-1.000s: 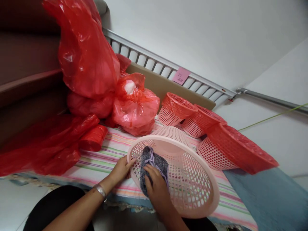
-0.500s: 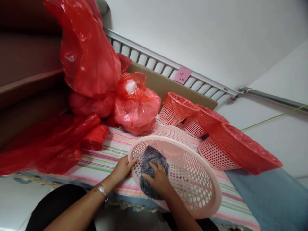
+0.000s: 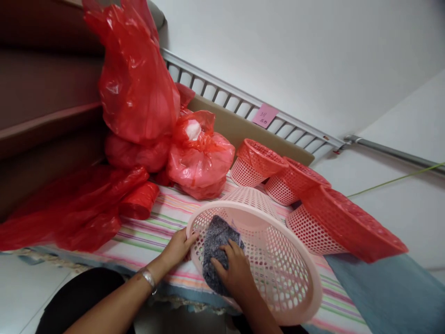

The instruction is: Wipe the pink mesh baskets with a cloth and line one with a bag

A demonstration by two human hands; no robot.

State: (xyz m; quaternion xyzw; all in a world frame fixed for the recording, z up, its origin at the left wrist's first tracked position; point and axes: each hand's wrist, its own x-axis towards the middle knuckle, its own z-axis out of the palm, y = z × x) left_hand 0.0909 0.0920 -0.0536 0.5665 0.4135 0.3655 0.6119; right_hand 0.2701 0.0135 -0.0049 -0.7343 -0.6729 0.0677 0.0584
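A pale pink perforated plastic basket [image 3: 306, 301] lies on its side, its mouth turned toward me. At its left rim, my left hand [image 3: 179, 248] is closed, with the thumb inside the edge and the fingers outside. My right hand [image 3: 234, 269] reaches into the mouth and holds a dark grey speckled cloth [image 3: 217, 236] against the inner left wall. Its fingers are bent over the cloth, and the palm side is hidden.
Several similar baskets lined with red plastic bags [image 3: 347, 218] stand to the right. Filled red bags [image 3: 201, 162] and a roll of red bags [image 3: 141, 199] lie to the left. Beneath is a striped sheet [image 3: 167, 218]. A metal railing [image 3: 222, 95] carries a pink note [image 3: 264, 115].
The fingers of my right hand have curled more on the cloth and shifted slightly. My left hand stays on the rim. The whole view has shifted a little.
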